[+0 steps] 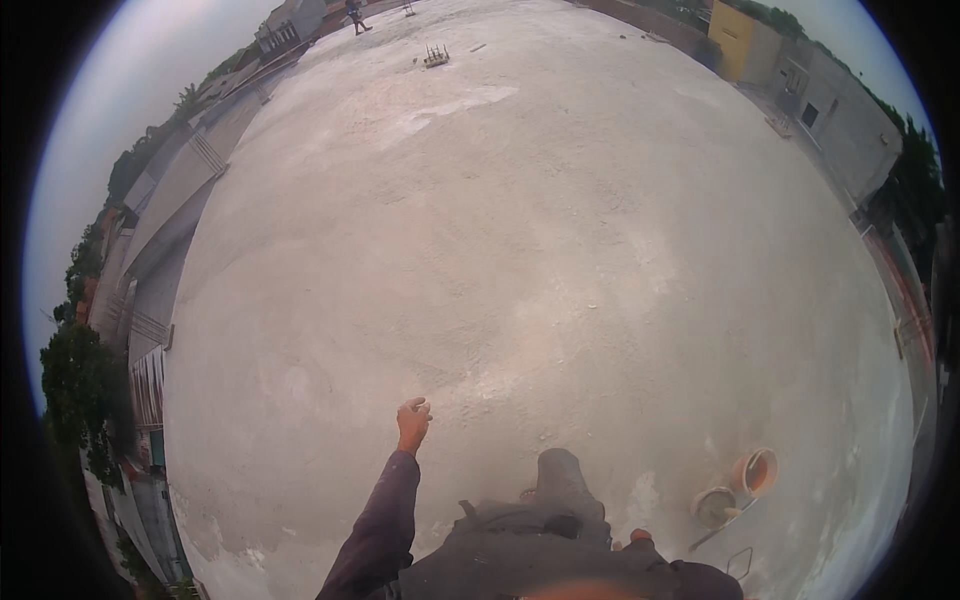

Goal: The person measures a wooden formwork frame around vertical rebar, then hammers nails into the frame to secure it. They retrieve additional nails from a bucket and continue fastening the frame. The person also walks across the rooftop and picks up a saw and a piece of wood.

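Note:
My left hand [413,422] is stretched out over the pale grey concrete slab [480,250], its fingers loosely bent and apart. Nothing shows between them. Close by my right side, only part of my right hand [640,537] shows past my dark clothing; its fingers are too hidden to read. To the right of it stand an orange bucket [758,472], its mouth turned toward me, and a round container [714,506] with greyish contents. A thin, straight tool [722,527] slants beside that container. My bent leg [565,480] in dark trousers shows in front of my body.
A short cluster of upright bars [436,57] rises from the slab far ahead. Farther back a person [357,17] is on foot. The slab ends at a drop on the left and at a lower wall [850,130] on the right. A thin wire frame [740,563] lies near the containers.

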`<state>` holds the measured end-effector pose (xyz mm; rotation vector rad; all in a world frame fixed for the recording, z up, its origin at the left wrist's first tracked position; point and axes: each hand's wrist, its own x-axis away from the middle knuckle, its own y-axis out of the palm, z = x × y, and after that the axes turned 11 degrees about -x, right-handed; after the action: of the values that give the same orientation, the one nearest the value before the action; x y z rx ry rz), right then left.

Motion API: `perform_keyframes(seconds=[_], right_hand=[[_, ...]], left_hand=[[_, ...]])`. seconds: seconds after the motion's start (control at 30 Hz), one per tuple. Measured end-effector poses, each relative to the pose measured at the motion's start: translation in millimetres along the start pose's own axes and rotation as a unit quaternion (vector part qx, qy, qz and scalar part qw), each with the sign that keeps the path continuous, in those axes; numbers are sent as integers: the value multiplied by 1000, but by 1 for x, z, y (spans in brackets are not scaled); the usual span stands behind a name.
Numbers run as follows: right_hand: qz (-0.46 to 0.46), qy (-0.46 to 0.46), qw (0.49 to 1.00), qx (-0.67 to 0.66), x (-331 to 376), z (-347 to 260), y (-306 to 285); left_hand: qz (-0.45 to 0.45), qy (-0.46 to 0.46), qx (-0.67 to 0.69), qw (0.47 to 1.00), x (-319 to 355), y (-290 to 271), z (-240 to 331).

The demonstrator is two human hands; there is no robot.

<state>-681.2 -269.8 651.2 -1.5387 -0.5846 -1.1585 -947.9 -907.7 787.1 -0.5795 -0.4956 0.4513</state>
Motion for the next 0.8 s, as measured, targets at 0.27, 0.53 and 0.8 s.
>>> perform_keyframes(seconds=[0.27,0.53,0.8], right_hand=[[54,-23,998,32,-183,-131,-303],[-24,-150,956,253,-220,-286,-597],[84,-396,913,54,-300,-971,-817]], left_hand=[[-162,-255,117,946,-41,-24,-120],[-200,-329,-172,907,-162,26,-58],[-343,-23,-485,804,-535,65,15]])
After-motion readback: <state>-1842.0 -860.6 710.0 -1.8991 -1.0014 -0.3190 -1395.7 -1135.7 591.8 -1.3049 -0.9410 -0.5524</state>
